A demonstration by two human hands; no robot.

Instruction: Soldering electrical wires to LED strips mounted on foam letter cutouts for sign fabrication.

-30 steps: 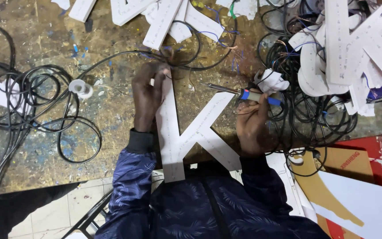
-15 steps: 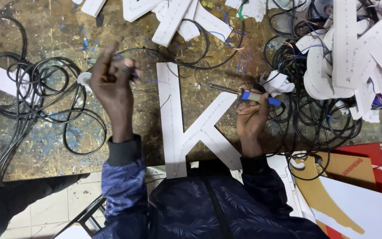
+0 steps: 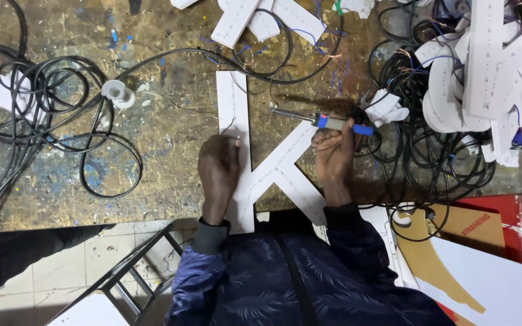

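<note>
- White K-shaped letter flat on the stained workbench, foot at the near edge.
- Left hand resting on the letter's upright, fingertips pinching a thin wire.
- Right hand right of the upright, closed around a blue-handled soldering iron, tip above the upper diagonal.
- Solder spool left of the letter.

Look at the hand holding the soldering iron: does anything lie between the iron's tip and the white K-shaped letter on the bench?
Nothing visible does. The right hand holds the soldering iron with its tip over bare bench between the white letter's upright and upper arm. The left hand rests on the upright, beside a thin wire.
</note>
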